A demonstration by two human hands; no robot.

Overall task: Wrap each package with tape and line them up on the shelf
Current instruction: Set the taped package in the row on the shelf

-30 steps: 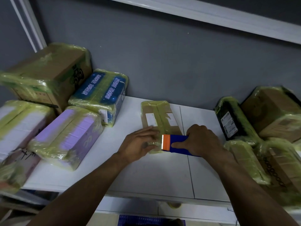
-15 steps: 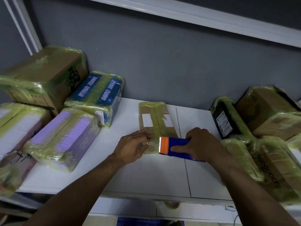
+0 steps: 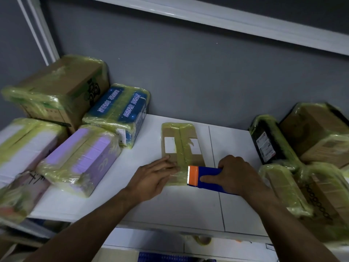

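Across the white shelf (image 3: 188,208) most of the work looks done: wrapped boxes (image 3: 85,157) are piled on my left, the brown carton (image 3: 56,91) the biggest of them, and another wrapped heap (image 3: 317,133) crowds my right. Between the piles, on bare board, lies the flat brown package (image 3: 169,132) I am working on, with yellowish tape (image 3: 184,157) running down its length. My left hand (image 3: 153,176) lies on its near end, fingers straight, pressing it down. My right hand (image 3: 238,174) is curled round the blue tape dispenser (image 3: 209,179), whose orange toothed blade (image 3: 192,175) sits at the package's near right corner, just beside my left fingertips. I judge this to be the cut, or the start of another strip. The package is thin and probably light, so a pull on the tape could drag it from under my palm and lay the strip crooked or wrinkled. A tilted blade could tear raggedly. If the dispenser jerks leftward, those teeth could nick my fingers.
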